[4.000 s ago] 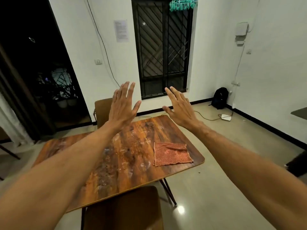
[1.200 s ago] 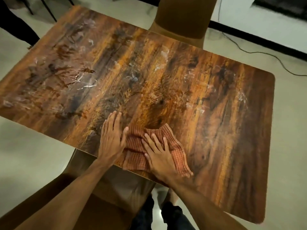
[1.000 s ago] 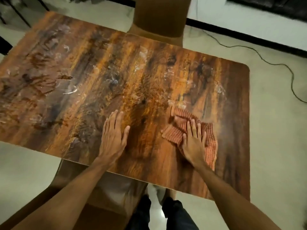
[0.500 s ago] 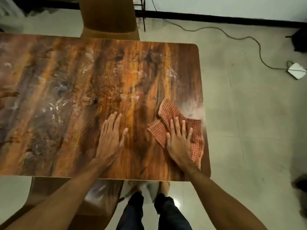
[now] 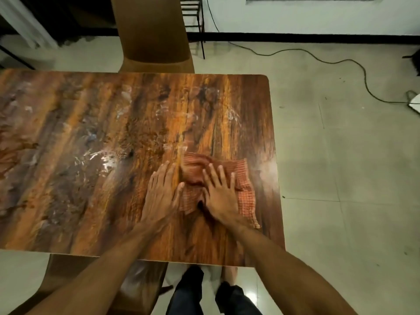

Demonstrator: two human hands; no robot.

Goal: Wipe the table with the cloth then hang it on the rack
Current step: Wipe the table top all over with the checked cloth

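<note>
Wood-grain bench [image 5: 91, 178], streaked with pale smears, then orange checked cloth [image 5: 247, 198] bunched and creased near its right edge, flattened under right grip [image 5: 221, 200], splayed and straight, left grip [image 5: 160, 196] likewise flat just beside, touching the cloth's left edge.

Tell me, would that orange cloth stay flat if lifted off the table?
Probably not: the cloth bunches into folds under the right hand, so it looks floppy and would likely droop. It seems thin and light, probably sliding easily over the glossy table.
</note>
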